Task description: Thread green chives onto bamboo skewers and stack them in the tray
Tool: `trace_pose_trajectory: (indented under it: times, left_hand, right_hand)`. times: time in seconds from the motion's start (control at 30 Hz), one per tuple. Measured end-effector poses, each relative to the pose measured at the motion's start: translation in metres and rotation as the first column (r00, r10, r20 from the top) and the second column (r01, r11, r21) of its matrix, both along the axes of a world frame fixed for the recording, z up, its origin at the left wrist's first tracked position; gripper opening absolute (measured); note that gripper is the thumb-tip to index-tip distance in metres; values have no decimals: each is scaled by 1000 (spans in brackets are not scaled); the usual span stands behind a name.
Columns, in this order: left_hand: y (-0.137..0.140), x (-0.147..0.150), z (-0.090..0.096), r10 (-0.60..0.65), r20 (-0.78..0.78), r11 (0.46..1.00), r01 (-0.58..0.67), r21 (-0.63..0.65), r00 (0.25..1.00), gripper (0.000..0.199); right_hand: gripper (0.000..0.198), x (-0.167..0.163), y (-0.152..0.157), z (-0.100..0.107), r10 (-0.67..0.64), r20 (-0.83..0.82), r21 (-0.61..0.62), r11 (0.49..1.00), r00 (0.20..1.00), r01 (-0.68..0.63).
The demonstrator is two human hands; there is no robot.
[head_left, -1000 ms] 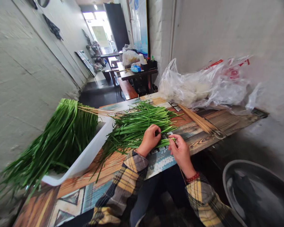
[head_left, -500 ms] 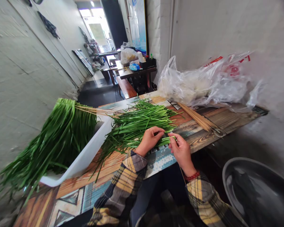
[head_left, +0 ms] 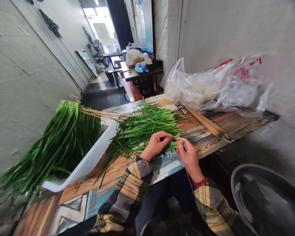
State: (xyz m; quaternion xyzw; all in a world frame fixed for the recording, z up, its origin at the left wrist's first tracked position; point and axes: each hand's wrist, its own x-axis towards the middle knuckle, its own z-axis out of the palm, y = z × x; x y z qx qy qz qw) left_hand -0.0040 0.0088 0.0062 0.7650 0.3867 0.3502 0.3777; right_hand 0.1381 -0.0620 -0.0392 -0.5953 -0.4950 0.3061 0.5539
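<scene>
A loose pile of green chives [head_left: 147, 126] lies across the wooden-patterned table, stem ends to the right. At its near right edge my left hand [head_left: 155, 146] is closed, thumb and forefinger pinching chive stalks. Beside it my right hand [head_left: 188, 156], with a red bead bracelet, pinches at the stalk ends. A thin bamboo skewer [head_left: 189, 181] runs down below the right palm; its tip is hidden by the fingers. On the left, many chives threaded on skewers [head_left: 56, 141] hang over a white tray [head_left: 82, 168], the skewers' bare ends pointing right.
A bundle of bamboo skewers [head_left: 205, 123] lies right of the pile. Behind it are clear plastic bags [head_left: 201, 87] against the wall. A grey basin [head_left: 238, 196] stands low at the right. Further back is another table [head_left: 134, 76] with a bench [head_left: 132, 90].
Both hands stay almost where they were, with only slight finger movement at the stalk ends. The view has shifted very slightly.
</scene>
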Motion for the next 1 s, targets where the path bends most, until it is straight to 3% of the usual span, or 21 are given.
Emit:
trace_pose_trajectory:
  times: [1.0]
  left_hand:
    - [-1, -1, 5, -23, 7, 1000, 24, -20, 1000, 19]
  right_hand:
    - [37, -1, 0, 3, 7, 14, -1, 1000, 1000, -7]
